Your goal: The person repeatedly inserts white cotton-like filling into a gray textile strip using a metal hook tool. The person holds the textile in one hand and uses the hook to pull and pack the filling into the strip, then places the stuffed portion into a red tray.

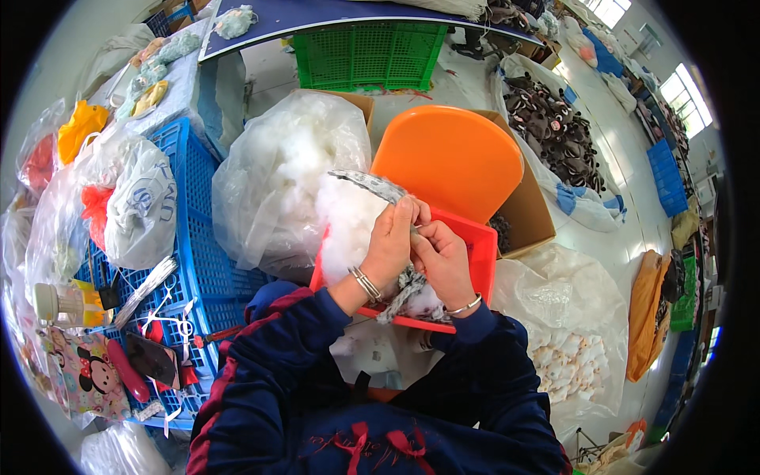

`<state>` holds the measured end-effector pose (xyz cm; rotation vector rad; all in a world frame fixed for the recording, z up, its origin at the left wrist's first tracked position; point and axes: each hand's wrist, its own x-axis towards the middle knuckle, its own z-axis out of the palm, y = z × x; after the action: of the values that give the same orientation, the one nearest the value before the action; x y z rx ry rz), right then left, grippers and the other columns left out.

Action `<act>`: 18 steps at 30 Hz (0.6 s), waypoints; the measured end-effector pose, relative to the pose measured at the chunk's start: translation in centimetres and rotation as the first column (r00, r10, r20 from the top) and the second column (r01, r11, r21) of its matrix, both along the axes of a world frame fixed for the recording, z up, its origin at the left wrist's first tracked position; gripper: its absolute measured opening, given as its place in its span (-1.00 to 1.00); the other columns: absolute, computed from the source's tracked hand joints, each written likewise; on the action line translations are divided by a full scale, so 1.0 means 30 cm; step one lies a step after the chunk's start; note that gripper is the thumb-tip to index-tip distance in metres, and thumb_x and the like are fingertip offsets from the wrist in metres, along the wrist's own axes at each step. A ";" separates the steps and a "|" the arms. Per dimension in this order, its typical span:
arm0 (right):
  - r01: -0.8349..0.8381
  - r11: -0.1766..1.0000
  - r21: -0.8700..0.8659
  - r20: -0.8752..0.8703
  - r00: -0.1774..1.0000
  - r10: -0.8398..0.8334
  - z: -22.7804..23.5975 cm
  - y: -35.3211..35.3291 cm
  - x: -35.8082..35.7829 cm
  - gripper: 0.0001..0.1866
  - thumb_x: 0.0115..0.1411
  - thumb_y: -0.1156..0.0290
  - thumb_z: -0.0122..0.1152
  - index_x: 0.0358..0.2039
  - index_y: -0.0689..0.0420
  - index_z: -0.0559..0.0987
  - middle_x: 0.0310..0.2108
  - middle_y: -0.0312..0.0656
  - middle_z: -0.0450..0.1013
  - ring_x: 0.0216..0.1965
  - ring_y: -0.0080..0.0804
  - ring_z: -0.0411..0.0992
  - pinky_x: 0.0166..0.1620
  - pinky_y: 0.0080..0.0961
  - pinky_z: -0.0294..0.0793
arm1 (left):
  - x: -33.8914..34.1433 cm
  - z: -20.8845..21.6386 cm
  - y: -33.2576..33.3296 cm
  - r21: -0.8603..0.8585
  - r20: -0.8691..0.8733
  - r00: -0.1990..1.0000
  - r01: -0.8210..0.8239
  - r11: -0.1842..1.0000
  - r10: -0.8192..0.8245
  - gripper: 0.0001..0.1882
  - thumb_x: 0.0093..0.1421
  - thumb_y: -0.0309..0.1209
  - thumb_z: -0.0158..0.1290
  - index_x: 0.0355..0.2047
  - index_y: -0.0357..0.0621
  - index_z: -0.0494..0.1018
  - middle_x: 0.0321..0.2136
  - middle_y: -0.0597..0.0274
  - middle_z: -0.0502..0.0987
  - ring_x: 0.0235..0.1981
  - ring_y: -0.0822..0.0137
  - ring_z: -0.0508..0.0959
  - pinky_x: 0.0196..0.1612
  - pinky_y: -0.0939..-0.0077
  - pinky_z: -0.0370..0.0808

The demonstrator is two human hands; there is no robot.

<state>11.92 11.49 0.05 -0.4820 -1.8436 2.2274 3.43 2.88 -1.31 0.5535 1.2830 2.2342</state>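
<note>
Above white stuffing point(345, 226) in the red bin point(484, 252), we pinch grey fabric point(367, 183) — left hand point(388, 244) and right hand point(446, 264) alike.

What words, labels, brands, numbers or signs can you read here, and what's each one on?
White plastic bag, left: blue printed lettering and a round emblem, not transcribed here.
Dark blue top: red script across folds, too blurred to read.
Wall panel, upper right: any writing is too small to read.
</note>
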 end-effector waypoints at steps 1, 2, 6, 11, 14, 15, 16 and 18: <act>-0.003 1.000 0.017 -0.020 1.000 0.003 0.000 0.006 0.000 -0.92 0.33 0.50 0.05 -0.32 0.21 0.43 -0.55 -0.37 0.35 -0.59 -0.72 0.23 -0.50 -0.75 0.19 | -0.001 0.022 -0.012 -0.018 0.021 0.999 0.032 0.999 -0.031 -0.63 0.41 -0.15 -0.19 -0.44 -0.15 0.27 -0.41 0.26 0.41 -0.42 0.51 0.35 -0.34 0.65 0.35; -0.006 0.999 0.034 -0.040 0.999 0.007 0.000 0.015 0.000 -0.93 0.33 0.50 0.05 -0.32 0.21 0.43 -0.55 -0.37 0.36 -0.58 -0.72 0.23 -0.50 -0.75 0.20 | -0.003 0.034 -0.019 -0.035 0.043 0.997 0.063 0.997 -0.062 -0.65 0.40 -0.16 -0.18 -0.43 -0.15 0.29 -0.41 0.26 0.41 -0.42 0.51 0.35 -0.34 0.66 0.35; 0.000 0.997 0.076 -0.047 0.999 0.004 0.003 0.048 0.003 -0.93 0.32 0.49 0.08 -0.29 0.22 0.45 -0.53 -0.37 0.37 -0.56 -0.73 0.24 -0.48 -0.75 0.23 | -0.044 0.039 -0.016 -0.130 0.001 0.980 -0.195 0.972 0.197 -0.77 0.33 -0.28 -0.01 -0.41 -0.16 0.40 -0.51 0.36 0.43 -0.51 0.59 0.35 -0.48 0.65 0.31; -0.015 0.988 0.153 -0.004 1.000 0.016 -0.007 0.071 0.026 -0.88 0.29 0.45 0.16 -0.36 0.21 0.44 -0.51 -0.44 0.36 -0.49 -0.78 0.24 -0.43 -0.75 0.23 | -0.140 0.056 -0.081 -0.331 -0.118 0.990 -0.115 0.937 0.080 -0.66 0.23 -0.29 0.14 -0.63 -0.17 0.40 -0.69 0.43 0.40 -0.62 0.64 0.31 -0.53 0.67 0.25; -0.018 0.987 0.158 -0.003 1.000 0.019 -0.014 0.080 0.031 -0.88 0.28 0.46 0.16 -0.36 0.21 0.44 -0.50 -0.45 0.36 -0.48 -0.78 0.24 -0.42 -0.75 0.23 | -0.150 0.094 -0.101 -0.410 -0.081 0.997 -0.019 0.912 -0.016 -0.67 0.21 -0.29 0.16 -0.63 -0.18 0.42 -0.69 0.41 0.42 -0.62 0.65 0.32 -0.54 0.67 0.24; -0.025 0.985 0.171 0.004 1.000 0.024 -0.011 0.081 0.032 -0.88 0.28 0.46 0.16 -0.36 0.21 0.44 -0.50 -0.45 0.36 -0.48 -0.78 0.24 -0.42 -0.75 0.23 | -0.144 0.104 -0.103 -0.390 -0.058 0.998 0.001 0.921 -0.025 -0.67 0.20 -0.29 0.17 -0.64 -0.19 0.43 -0.69 0.41 0.42 -0.62 0.65 0.32 -0.55 0.67 0.24; -0.030 0.983 0.183 0.009 1.000 0.029 -0.002 0.080 0.030 -0.88 0.27 0.46 0.17 -0.36 0.21 0.44 -0.50 -0.45 0.37 -0.48 -0.78 0.24 -0.42 -0.75 0.23 | -0.141 0.108 -0.106 -0.369 -0.037 0.999 0.019 0.929 -0.035 -0.67 0.20 -0.28 0.17 -0.64 -0.19 0.44 -0.69 0.40 0.43 -0.62 0.65 0.33 -0.55 0.67 0.24; -0.043 0.980 0.193 0.009 0.999 0.042 0.001 0.082 0.026 -0.88 0.27 0.46 0.17 -0.36 0.20 0.44 -0.50 -0.44 0.37 -0.48 -0.78 0.24 -0.42 -0.75 0.23 | -0.141 0.076 -0.104 -0.400 -0.053 0.997 0.030 0.916 -0.055 -0.67 0.20 -0.28 0.18 -0.62 -0.21 0.47 -0.69 0.40 0.43 -0.62 0.64 0.33 -0.54 0.67 0.25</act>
<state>12.70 13.95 0.07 -0.4159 -2.0650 2.0453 -0.80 -0.24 0.97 0.4906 1.6861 1.8545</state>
